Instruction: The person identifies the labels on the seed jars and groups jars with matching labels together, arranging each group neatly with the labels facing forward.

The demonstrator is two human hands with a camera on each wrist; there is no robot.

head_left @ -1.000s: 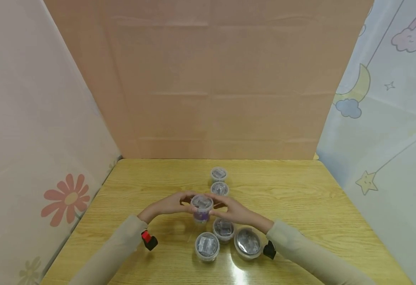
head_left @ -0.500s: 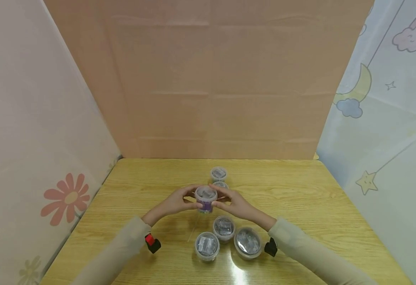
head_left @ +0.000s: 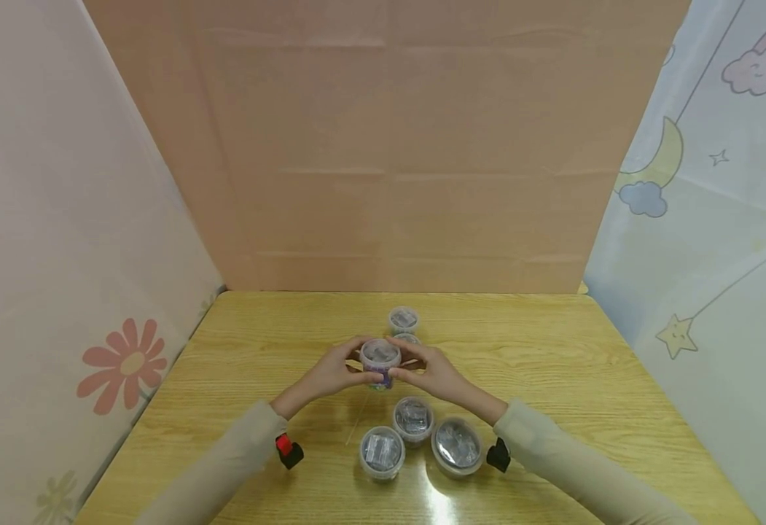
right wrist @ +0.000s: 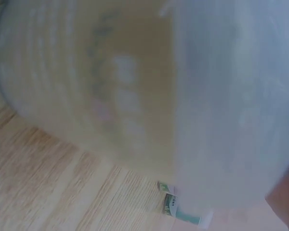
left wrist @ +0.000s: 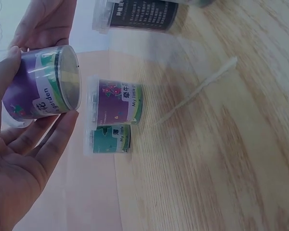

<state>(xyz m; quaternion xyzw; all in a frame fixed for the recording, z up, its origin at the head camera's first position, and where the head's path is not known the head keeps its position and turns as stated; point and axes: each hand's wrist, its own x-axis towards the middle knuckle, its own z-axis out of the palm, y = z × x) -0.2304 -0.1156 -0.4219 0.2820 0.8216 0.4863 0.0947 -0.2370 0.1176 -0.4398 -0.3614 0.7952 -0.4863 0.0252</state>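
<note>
Raised above the table, a small clear-lidded plastic tub (head_left: 380, 354) with a purple label is held between both hands. My left hand (head_left: 331, 373) grips its left side, thumb in front and fingers behind. From the right, my right hand (head_left: 436, 375) holds it the same way. In the left wrist view the tub (left wrist: 41, 84) lies sideways in the picture, its "garden" lettering partly readable and its clear base showing. A thin white strip (left wrist: 197, 91) lies on the table below it. The right wrist view is mostly filled by a blurred tub (right wrist: 86, 86) close to the camera.
Behind the held tub stand a purple-labelled tub (left wrist: 119, 102) and a green-labelled tub (left wrist: 111, 139). Nearer me are two small tubs, one at the front (head_left: 382, 453) and one behind it (head_left: 413, 419), plus a wider tub (head_left: 458, 446) beside my right wrist.
Both hands have lifted the tub and carried it slightly away from me and to the right, then nearly stopped. The thin strip on the table has come into sight.
</note>
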